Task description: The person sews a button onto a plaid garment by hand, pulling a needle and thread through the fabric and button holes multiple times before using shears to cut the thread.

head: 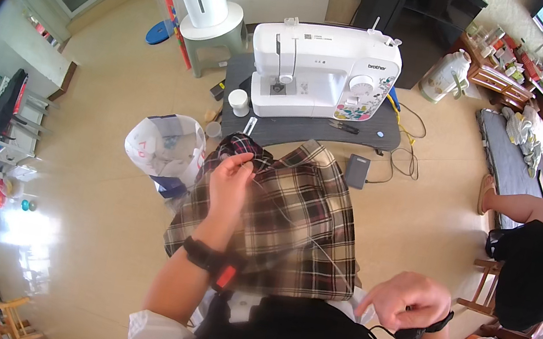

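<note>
A plaid cloth (pixel 290 216) in brown, black and cream is draped over my lap, and a darker red-and-black plaid piece (pixel 239 143) lies bunched at its far left. Above that bunched part, my left hand (pixel 231 179) has thumb and forefinger pinched on a pale thread (pixel 326 255). The thread slants across the cloth down towards my right hand (pixel 408 302). That hand is blurred, raised beside the cloth's near right corner with bent fingers; whether it grips the thread's end cannot be made out.
Ahead, a white Brother sewing machine (pixel 323 70) stands on a low grey table (pixel 299 132) with thread snips (pixel 344 127) and a white jar (pixel 238 102). A foot pedal (pixel 357 171) and cables lie right. A plastic bag (pixel 167 147) stands left. Another person (pixel 535 267) sits at right.
</note>
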Tool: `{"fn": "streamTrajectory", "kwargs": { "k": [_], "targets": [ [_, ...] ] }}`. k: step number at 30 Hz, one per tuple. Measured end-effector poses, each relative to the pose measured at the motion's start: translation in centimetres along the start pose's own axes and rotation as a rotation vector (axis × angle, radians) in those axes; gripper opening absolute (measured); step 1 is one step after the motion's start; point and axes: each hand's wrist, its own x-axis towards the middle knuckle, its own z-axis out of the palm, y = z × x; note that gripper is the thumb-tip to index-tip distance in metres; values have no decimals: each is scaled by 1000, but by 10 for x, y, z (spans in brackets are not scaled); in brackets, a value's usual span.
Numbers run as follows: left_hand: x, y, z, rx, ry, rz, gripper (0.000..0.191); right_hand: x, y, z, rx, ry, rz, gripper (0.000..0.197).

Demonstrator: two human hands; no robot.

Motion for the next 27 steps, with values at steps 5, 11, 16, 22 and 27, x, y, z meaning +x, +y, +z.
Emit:
{"fn": "streamTrajectory", "kwargs": {
  "k": [5,11,16,22,27],
  "targets": [
    [4,-13,-1,22,-38,3,18,-20,-18,-4,40,-268,-315,7],
    [7,-18,-4,58,-40,37,20,-30,-64,7,-22,-267,-497,9],
    [8,-34,-2,160,-19,171,18,-9,-81,14,-114,-224,-673,9],
    [-2,-18,2,-4,-114,45,15,19,-80,3,-303,201,-360,6],
    [-8,-8,-12,-64,-128,-45,17,93,12,-9,-701,425,258,3]
  ]
}}
